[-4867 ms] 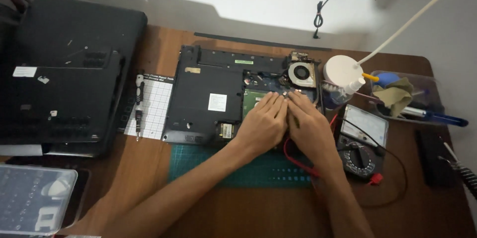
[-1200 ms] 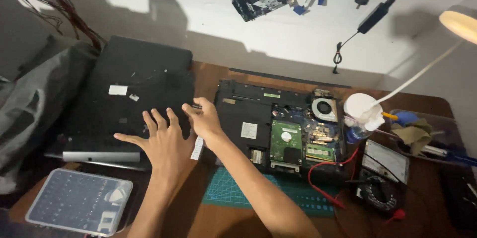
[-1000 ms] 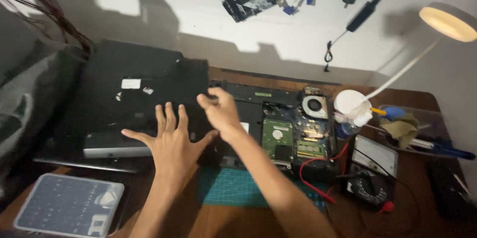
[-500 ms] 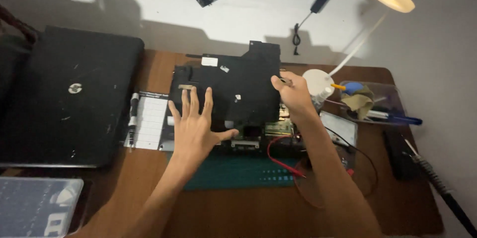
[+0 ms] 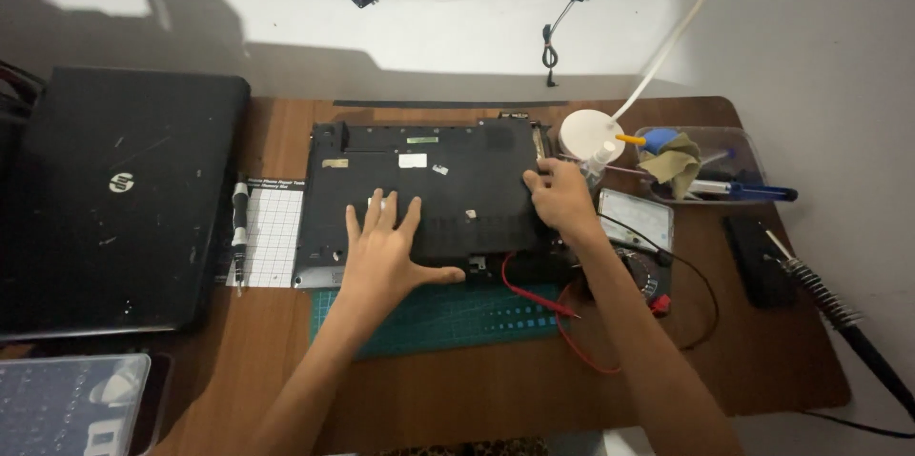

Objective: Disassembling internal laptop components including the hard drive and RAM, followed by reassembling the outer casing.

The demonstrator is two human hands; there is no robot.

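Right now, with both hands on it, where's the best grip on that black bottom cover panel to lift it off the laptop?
Probably the right edge of the black cover panel, from the right, where the right hand already curls over it. That edge looks exposed. The left hand lies flat on top, pressing rather than gripping. The near edge is crowded by the red probe lead over the green cutting mat.

My left hand (image 5: pixel 386 248) lies flat on the matt black plastic cover (image 5: pixel 448 184) of an upturned laptop, its surface faintly scuffed, while my right hand (image 5: pixel 560 199) grips the right edge. Beneath sit a ribbed green rubbery mat (image 5: pixel 448 318) and a smooth brown wooden desk (image 5: pixel 534 385). Far right, a crumpled olive cloth (image 5: pixel 670 162) rests in a clear glossy plastic tray (image 5: pixel 748 156).
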